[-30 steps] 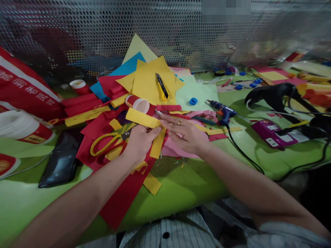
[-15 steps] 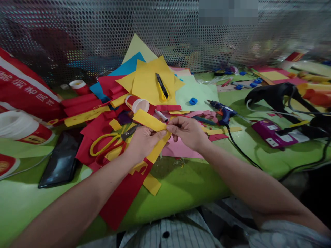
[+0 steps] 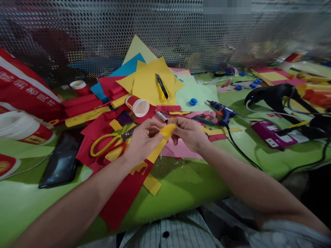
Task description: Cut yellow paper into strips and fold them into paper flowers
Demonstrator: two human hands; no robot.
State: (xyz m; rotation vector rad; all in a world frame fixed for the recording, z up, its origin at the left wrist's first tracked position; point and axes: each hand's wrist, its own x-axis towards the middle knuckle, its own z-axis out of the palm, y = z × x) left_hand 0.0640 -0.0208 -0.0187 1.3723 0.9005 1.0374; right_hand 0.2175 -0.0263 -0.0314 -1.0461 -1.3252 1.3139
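Note:
Between both hands is a small piece of yellow paper (image 3: 168, 130), bent over and partly hidden by fingers. My left hand (image 3: 143, 139) is closed on its left side, thumb in front. My right hand (image 3: 189, 134) pinches its right end between thumb and fingers. Under the hands lies another yellow paper strip (image 3: 155, 153). Scissors (image 3: 104, 142) with yellow and red handles rest just left of my left hand, their blades partly covered. A marker (image 3: 161, 116) lies just beyond the fingertips, beside a tipped red and white paper cup (image 3: 138, 106).
A yellow box cutter (image 3: 162, 88) lies on stacked yellow paper (image 3: 144, 82). To the right are a blue glue gun (image 3: 223, 112), a purple power strip (image 3: 274, 133) and a black stand (image 3: 276, 98). A black phone (image 3: 60, 160) and paper cups (image 3: 23, 127) are at left, before a perforated metal panel (image 3: 168, 31).
The yellow paper's long left end, which stuck out above my left hand, has been bent round toward the right. My left fingers have lifted and curled; my right hand stays nearly in place.

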